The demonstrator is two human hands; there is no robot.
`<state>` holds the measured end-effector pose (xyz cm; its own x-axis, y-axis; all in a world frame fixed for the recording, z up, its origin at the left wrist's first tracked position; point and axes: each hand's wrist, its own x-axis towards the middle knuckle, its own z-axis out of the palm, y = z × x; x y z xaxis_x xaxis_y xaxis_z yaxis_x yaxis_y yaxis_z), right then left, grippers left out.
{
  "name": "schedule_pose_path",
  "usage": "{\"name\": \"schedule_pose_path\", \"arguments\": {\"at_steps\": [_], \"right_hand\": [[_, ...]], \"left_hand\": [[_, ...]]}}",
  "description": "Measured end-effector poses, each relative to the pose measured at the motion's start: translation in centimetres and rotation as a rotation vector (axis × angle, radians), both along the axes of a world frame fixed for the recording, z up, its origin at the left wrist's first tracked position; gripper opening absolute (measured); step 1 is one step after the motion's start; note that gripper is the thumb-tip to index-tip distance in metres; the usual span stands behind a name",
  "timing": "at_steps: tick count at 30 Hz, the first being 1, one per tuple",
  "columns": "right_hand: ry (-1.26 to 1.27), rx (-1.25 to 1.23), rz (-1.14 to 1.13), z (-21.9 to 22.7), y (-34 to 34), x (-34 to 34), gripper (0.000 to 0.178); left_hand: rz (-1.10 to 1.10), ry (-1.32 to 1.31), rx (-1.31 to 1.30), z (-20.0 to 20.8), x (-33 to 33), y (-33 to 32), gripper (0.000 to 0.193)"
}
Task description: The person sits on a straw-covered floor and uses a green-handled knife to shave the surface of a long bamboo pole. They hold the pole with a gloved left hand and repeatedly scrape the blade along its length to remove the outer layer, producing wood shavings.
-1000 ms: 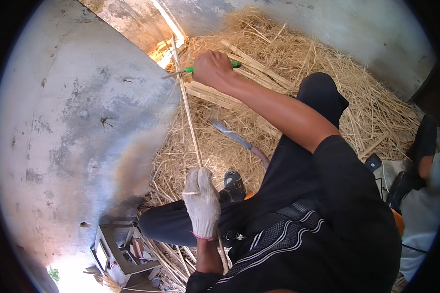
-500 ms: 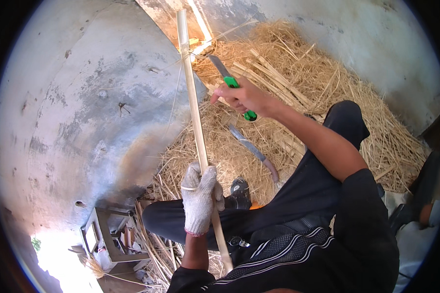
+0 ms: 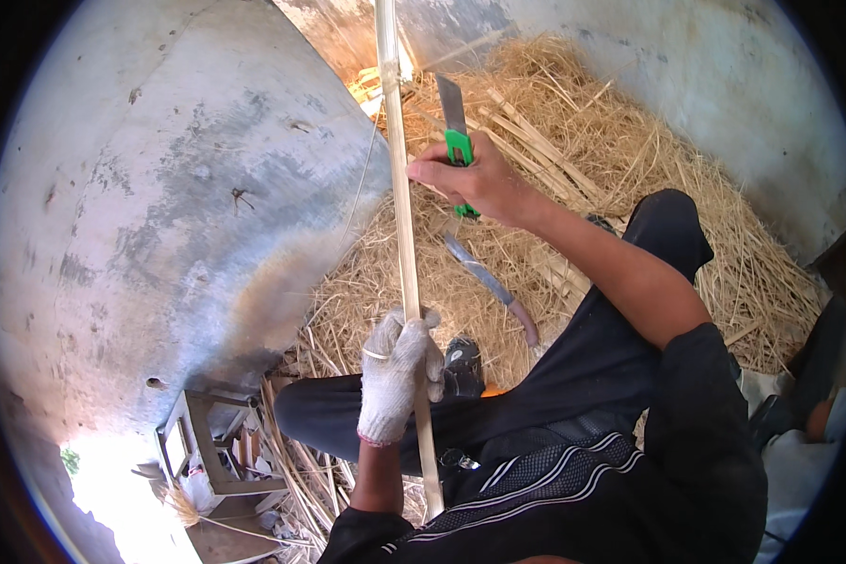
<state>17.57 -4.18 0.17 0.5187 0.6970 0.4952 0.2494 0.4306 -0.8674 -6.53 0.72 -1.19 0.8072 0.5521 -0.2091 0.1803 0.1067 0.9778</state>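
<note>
My left hand [image 3: 395,381], in a white knitted glove, is closed around a long pale bamboo strip [image 3: 401,211]. The strip runs from my lap, up past my knees and out at the top edge of the picture. My bare right hand [image 3: 487,180] grips a green-handled utility knife [image 3: 459,148], its blade out and aimed away from me. The fingertips of that hand come right up to the strip's right side; whether they touch it I cannot tell. The blade itself stands apart from the strip.
Fine shavings [image 3: 545,70] cover the floor ahead, with split bamboo strips [image 3: 536,146] lying on them. A knife with a brown handle [image 3: 484,274] lies beyond my foot. A stool-like frame [image 3: 195,442] stands at the left, below a pale wall [image 3: 160,235]. Another person's leg [image 3: 818,414] shows at right.
The strip has swung to the right and stands more upright, its far end now out of the picture. My right hand has turned the knife more upright, with its fingers beside the strip.
</note>
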Motion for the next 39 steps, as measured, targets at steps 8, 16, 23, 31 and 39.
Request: {"name": "schedule_pose_path", "arguments": {"at_steps": [8, 16, 23, 31, 39], "right_hand": [[-0.028, 0.198, -0.490, 0.7, -0.2, 3.6, 0.031], [0.310, 0.272, -0.541, 2.3, -3.5, 8.2, 0.040], [0.087, 0.024, -0.383, 1.0, -2.3, 5.0, 0.028], [0.075, 0.051, -0.133, 2.7, -2.3, 2.3, 0.039], [-0.205, 0.038, -0.032, 3.7, -3.4, -3.9, 0.034]], "left_hand": [[-0.420, -0.144, -0.310, -4.7, -3.5, 1.4, 0.056], [-0.407, 0.171, -0.157, -3.4, -4.3, 0.7, 0.035], [-0.152, -0.009, -0.160, -3.6, -3.1, -0.2, 0.046], [-0.267, -0.022, -0.108, -3.2, -2.7, 1.6, 0.049], [-0.150, -0.192, 0.100, 5.6, 2.6, 0.3, 0.030]]}}
